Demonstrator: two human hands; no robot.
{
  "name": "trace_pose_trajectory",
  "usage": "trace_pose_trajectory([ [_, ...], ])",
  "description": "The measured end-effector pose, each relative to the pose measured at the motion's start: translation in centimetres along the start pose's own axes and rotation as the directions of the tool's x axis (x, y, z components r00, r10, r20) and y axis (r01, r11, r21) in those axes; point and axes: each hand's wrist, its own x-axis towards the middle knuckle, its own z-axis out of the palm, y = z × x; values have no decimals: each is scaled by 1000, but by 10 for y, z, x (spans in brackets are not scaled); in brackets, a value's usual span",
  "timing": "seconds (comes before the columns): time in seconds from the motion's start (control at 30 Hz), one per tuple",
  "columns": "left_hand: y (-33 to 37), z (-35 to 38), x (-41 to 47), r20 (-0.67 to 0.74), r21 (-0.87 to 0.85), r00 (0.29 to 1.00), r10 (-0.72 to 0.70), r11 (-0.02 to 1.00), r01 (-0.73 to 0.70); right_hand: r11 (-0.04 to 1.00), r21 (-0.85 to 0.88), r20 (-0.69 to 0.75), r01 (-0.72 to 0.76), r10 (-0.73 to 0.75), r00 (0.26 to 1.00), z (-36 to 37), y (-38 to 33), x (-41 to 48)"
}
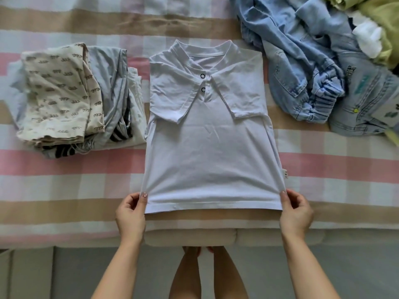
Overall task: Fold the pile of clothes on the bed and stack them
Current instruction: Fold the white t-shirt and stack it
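Checked bedspread (64, 169); white shirt's (207, 147) hem corners in left hand (130, 210) and right hand (295, 210).

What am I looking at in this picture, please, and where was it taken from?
There is no machine here: a person wears a camera on the head, looking down at their arms. A white polo shirt lies flat, sleeves folded in, on a checked bed sheet. The left hand and right hand each pinch a bottom corner of it with the fingers. To the left sits a stack of folded clothes; at upper right lies an unfolded heap of denim and a yellow-green garment.
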Motion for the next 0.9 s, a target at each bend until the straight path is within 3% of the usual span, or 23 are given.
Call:
trace_pose_trajectory([
  [0.13, -6, -9, 5, 80, -89, 995, -54, 994, 61, 998, 59, 152, 7, -16, 988, -12, 3, 4],
  [0.27, -11, -21, 9, 263, -273, 954, -142, 938, 215, 996, 75, 345, -53, 24, 938, -30, 9, 14],
  [0.33, -14, -27, 11, 369, -267, 918, -148, 929, 257, 994, 53, 468, -92, 57, 882, -38, 10, 20],
  [0.4, -14, -30, 13, 428, -192, 899, -94, 962, 192, 998, 26, 550, -63, 38, 834, -43, 9, 26],
  [0.63, -7, -39, 6, 292, -115, 953, 81, 992, -49, 998, 57, 533, 13, -41, 845, -56, 1, 30],
  [0.9, -21, -66, -36, 407, 68, 912, -60, 997, 35, 996, -91, 588, -5, 58, 807, -95, 15, 9],
])
